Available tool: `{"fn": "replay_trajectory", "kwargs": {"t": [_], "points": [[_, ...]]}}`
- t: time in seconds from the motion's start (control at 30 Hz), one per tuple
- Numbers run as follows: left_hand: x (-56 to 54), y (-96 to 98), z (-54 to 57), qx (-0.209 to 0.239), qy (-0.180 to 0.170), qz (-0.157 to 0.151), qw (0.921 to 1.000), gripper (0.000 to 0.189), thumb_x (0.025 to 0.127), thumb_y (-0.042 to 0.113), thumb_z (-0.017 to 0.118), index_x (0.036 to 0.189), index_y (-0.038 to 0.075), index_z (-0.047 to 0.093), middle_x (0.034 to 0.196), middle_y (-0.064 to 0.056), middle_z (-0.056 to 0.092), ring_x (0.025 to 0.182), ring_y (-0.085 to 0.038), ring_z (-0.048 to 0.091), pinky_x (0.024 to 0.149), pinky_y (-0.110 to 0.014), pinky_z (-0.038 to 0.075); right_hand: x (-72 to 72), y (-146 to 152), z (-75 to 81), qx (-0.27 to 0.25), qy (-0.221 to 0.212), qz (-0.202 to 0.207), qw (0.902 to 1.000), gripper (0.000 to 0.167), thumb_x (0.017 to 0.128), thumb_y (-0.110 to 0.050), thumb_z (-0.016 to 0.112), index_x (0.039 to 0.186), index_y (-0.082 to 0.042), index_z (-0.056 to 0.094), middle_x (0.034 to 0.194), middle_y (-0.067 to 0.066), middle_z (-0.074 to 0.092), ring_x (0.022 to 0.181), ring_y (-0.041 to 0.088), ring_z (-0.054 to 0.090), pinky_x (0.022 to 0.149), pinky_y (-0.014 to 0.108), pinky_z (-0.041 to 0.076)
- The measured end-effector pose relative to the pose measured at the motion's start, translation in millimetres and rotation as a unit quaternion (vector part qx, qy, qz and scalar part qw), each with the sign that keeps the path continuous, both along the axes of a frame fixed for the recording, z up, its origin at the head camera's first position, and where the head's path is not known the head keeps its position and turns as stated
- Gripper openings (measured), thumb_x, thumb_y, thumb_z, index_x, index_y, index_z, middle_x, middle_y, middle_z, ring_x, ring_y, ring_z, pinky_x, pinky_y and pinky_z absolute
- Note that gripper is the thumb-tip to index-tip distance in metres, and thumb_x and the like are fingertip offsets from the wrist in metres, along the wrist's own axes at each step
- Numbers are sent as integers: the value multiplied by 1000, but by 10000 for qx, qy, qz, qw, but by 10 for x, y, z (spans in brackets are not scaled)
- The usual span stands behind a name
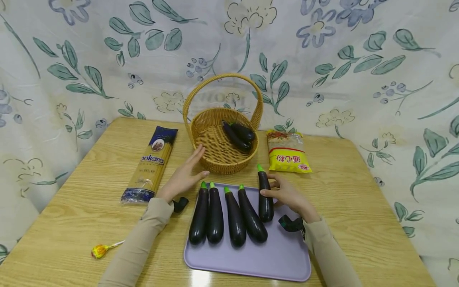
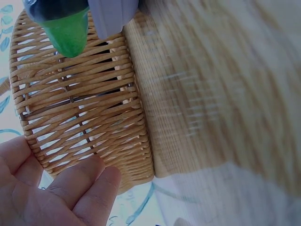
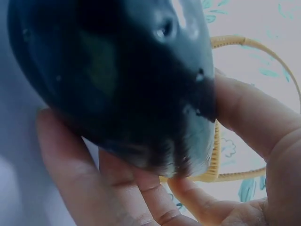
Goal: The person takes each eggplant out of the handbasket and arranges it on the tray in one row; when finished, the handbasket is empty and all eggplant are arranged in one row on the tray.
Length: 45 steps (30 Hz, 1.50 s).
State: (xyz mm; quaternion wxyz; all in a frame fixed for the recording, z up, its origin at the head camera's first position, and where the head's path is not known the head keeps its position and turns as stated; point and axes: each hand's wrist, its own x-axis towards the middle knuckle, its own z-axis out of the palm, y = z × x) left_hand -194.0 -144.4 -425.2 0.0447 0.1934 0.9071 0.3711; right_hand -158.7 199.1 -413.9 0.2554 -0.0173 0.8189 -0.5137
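My right hand [image 1: 288, 194] grips a dark eggplant [image 1: 265, 203] with a green stem end, thumb on one side and fingers round the other. That eggplant is over the upper right part of the lilac tray [image 1: 276, 259]; whether it touches the tray I cannot tell. Several more eggplants [image 1: 215, 215] lie side by side on the tray, stems pointing away. At the near left of the wicker basket [image 1: 226, 169], my left hand [image 1: 183, 177] has its fingers extended at the wall; the left wrist view shows the fingertips [image 2: 89, 165] against the weave. Two eggplants [image 1: 238, 135] lie inside the basket.
Left of the basket lies a pack of spaghetti [image 1: 150, 167]. A yellow-and-clear food packet [image 1: 288, 153] lies to its right. A wrapped lollipop [image 1: 100, 250] is near the front left of the wooden table [image 1: 362, 223]. A floral cloth [image 1: 222, 52] hangs behind.
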Motion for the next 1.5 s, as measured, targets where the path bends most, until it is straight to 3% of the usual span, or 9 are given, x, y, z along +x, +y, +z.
{"fn": "replay_trajectory", "kwargs": {"t": [0.57, 1.07, 1.33, 1.5], "points": [[5, 10, 2, 22, -29, 43, 10000, 81, 96, 33, 59, 157, 28, 5, 165, 7, -5, 146, -44, 21, 110, -70, 24, 120, -9, -20, -244, -89, 196, 9995, 78, 89, -19, 70, 150, -2, 24, 128, 30, 51, 92, 24, 62, 65, 37, 58], [7, 10, -5, -33, -4, 78, 10000, 80, 96, 36, 58, 157, 26, 7, 165, 7, -4, 144, -45, 24, 110, -69, 25, 178, -102, -86, -263, -65, 408, 9988, 78, 89, -25, 71, 149, -4, 26, 128, 29, 50, 89, 22, 62, 62, 37, 59], [0, 17, 5, -44, -50, 74, 10000, 81, 96, 37, 58, 157, 30, 4, 165, 3, -3, 144, -45, 23, 109, -70, 25, 170, -60, -92, -302, 51, 697, 9971, 75, 89, -28, 71, 148, -4, 30, 105, 19, 55, 75, 18, 60, 56, 35, 58], [-5, 22, -4, -47, -78, 75, 9999, 81, 97, 36, 58, 157, 29, 4, 165, 4, -4, 145, -45, 22, 110, -70, 24, 176, -45, -73, -407, 54, 817, 9958, 69, 91, -23, 68, 145, 2, 32, 97, 14, 55, 76, 17, 57, 53, 39, 58]]}}
